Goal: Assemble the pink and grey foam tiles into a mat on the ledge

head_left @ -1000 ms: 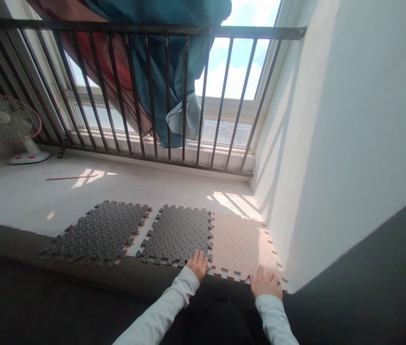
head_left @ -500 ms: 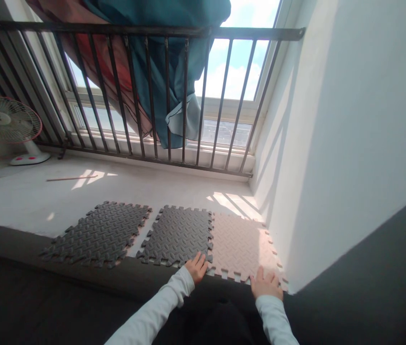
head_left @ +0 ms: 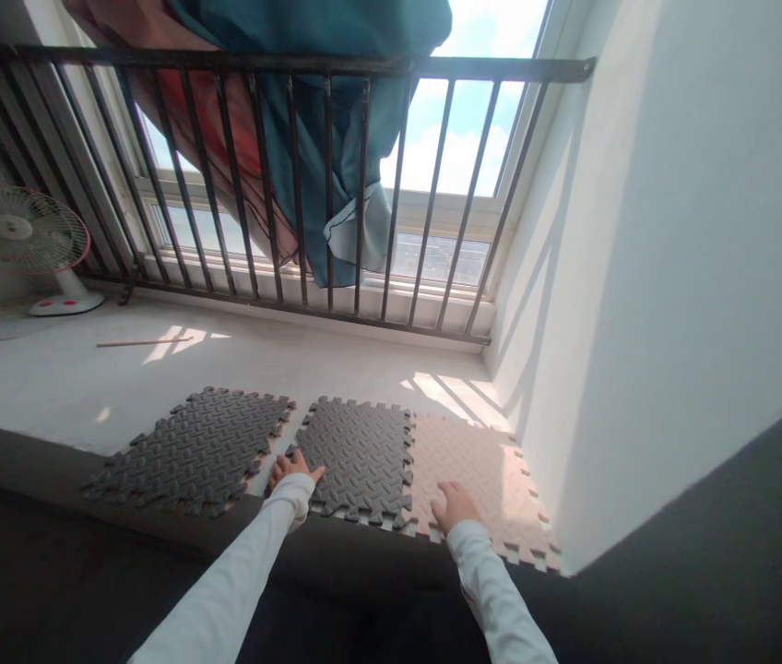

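Three foam puzzle mats with toothed edges lie in a row on the ledge. My left hand [head_left: 292, 468] rests with fingers apart on the left edge of the middle dark grey mat [head_left: 360, 452]. The beige mat [head_left: 467, 452] sits against that mat's right side, and my right hand [head_left: 456, 505] is over its front left part, fingers spread, holding nothing. Left of the middle mat, across a narrow gap, lies another dark grey mat [head_left: 201, 447], its front edge reaching past the ledge's edge.
The white ledge [head_left: 259, 346] runs under a dark metal railing [head_left: 280, 184] with a teal and red curtain [head_left: 336, 157] behind it. A fan [head_left: 63, 300] stands at the far left. A thin stick [head_left: 135, 344] lies on the ledge. A white wall [head_left: 668, 277] rises at right.
My left hand has moved left, from the seam between the middle and beige mats to the middle mat's left edge. My right hand has shifted left and inward across the beige mat.
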`<state>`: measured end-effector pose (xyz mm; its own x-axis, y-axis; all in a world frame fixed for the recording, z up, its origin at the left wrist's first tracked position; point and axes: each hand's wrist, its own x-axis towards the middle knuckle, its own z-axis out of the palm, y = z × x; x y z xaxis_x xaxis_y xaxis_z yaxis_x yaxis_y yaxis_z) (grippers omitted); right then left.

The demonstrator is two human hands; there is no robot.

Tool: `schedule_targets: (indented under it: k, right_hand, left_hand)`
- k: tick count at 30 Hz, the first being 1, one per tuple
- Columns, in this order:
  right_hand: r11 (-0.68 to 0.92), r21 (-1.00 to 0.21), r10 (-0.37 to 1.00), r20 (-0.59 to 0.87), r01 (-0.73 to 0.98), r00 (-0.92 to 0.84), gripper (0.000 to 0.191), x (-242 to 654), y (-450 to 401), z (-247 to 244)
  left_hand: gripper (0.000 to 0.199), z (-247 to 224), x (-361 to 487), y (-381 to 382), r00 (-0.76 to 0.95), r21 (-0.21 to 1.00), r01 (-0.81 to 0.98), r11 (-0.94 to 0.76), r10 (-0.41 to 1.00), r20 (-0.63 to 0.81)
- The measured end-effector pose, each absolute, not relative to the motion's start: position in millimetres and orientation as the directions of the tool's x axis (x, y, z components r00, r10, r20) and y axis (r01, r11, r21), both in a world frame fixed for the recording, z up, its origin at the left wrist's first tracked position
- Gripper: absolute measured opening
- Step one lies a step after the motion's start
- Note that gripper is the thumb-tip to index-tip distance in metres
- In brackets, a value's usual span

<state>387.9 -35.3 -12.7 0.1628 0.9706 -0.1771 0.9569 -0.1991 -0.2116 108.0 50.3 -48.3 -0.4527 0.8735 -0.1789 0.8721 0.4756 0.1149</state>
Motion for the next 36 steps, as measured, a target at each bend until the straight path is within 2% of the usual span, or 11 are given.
schedule_targets:
  k: [6,17,25,36]
  right_hand:
    - [-0.208,-0.220,0.961,-0.229,0.953,0.157,0.051,350,-11,-30]
    - [-0.251,-0.220,0.943,-0.274,0.943,0.187,0.036,359,6,-39]
    - [-0.247,-0.210,0.948,-0.252,0.946,0.192,0.032,360,5,-43]
    - [-0.210,-0.191,0.968,-0.181,0.959,0.176,0.030,359,-1,-50]
  left_hand:
    - [0.062,-57,98,49,-0.423,0.199,0.877,0.438,0.899,-0.114]
    - [0.066,-71,87,56,-0.348,0.263,0.901,0.344,0.937,-0.032]
    - [0.067,-70,85,58,-0.318,0.311,0.897,0.315,0.947,-0.043]
    - [0.071,-66,89,59,-0.321,0.251,0.905,0.344,0.938,-0.129]
